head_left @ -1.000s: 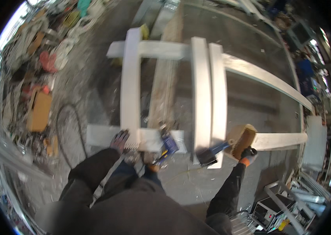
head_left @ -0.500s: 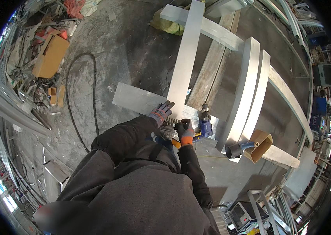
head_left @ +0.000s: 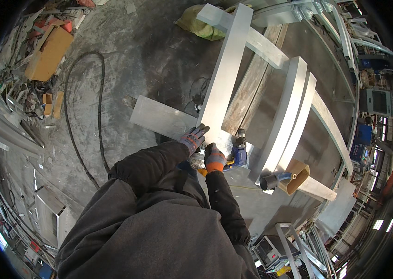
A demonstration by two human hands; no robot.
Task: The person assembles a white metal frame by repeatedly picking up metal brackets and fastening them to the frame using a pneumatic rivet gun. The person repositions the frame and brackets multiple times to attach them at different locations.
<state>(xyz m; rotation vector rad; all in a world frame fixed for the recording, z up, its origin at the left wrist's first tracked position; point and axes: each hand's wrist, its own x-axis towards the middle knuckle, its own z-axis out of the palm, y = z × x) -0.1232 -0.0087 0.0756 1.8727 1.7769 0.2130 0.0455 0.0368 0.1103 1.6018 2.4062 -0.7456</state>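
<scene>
My left hand [head_left: 193,138], in a grey glove with orange marks, rests on the near end of a long pale metal beam [head_left: 225,76], its fingers stretched over the edge. Close beside it, my right hand [head_left: 214,158], in a dark and orange glove, is closed at the beam's end. What its fingers hold is hidden. A blue power drill [head_left: 239,156] lies just right of that hand, chuck pointing away from me. Under the beam's end runs a flat metal crosspiece [head_left: 161,117]. A grey rounded thing [head_left: 197,161] shows partly below my hands; I cannot make out its kind.
Two curved metal beams [head_left: 286,111] stand at the right, near a blue-handled tool with a dark round end [head_left: 271,181] and a cardboard piece [head_left: 297,176]. A wooden plank [head_left: 247,97] lies beyond. A black hose [head_left: 99,107] loops across the left floor, near a cardboard box [head_left: 49,53].
The view has shifted and turned slightly. My right hand has come up against the beam's end, and the ridged metal piece seen between my hands before is now hidden. My left hand stays on the beam.
</scene>
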